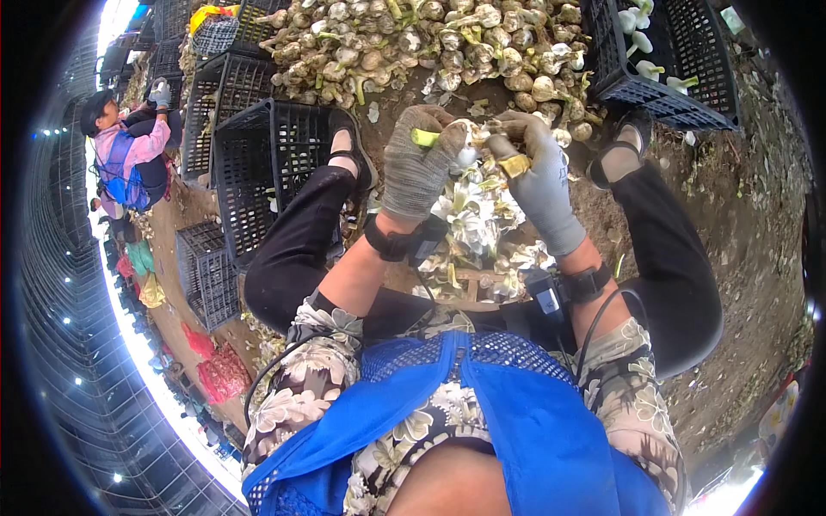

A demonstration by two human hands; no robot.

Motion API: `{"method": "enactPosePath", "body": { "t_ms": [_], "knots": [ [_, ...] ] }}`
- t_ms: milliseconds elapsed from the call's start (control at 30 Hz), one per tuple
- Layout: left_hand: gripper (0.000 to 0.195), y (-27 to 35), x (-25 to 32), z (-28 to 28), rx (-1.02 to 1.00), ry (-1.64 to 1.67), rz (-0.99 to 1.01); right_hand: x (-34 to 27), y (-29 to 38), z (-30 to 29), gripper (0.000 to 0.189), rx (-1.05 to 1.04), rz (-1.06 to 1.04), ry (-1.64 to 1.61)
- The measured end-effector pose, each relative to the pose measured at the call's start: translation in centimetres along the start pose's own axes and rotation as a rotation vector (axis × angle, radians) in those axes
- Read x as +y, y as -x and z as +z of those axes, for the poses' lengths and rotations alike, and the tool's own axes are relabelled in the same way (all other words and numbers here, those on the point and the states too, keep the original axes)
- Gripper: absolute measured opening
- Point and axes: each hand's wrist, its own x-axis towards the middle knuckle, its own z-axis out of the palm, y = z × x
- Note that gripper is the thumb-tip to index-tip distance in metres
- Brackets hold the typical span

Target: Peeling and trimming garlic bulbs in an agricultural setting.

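My left hand, in a grey knit glove soiled at the fingers, is closed around a garlic bulb. Its cut green stem pokes out between thumb and fingers. My right hand wears a similar glove, with yellowish tape around the thumb. Its bent fingers and thumb pinch loose papery skin at the bulb's side; the fingertips are partly hidden. White garlic peelings lie heaped below both hands, between my legs. Just beyond my hands spreads a large pile of unpeeled garlic.
At right, a black plastic crate holds several peeled white bulbs. More black crates stand on the left, beside my leg. Farther left a co-worker sits by crates. A red mesh sack lies on the dirt floor.
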Motion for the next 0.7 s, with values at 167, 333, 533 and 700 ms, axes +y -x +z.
{"method": "enactPosePath", "body": {
  "t_ms": [167, 333, 533, 700],
  "knots": [
    [0.016, 0.2, -0.4, 0.1, 0.044, -0.018, -0.005, -0.5, 0.3, 0.2, 0.026, -0.056, -0.149, 0.150],
    [0.015, -0.3, 0.6, 0.1, 0.132, 0.176, -0.393, -0.8, 0.5, 0.2, 0.022, -0.033, -0.303, 0.314],
    [0.014, -0.1, 0.4, 0.4, 0.104, 0.137, -0.331, -0.3, 0.6, 0.0, 0.027, -0.055, -0.316, 0.445],
    [0.014, -0.2, 0.2, 0.5, 0.091, 0.085, -0.352, -0.4, 0.4, -0.2, 0.020, -0.064, -0.307, 0.499]
  ]
}}
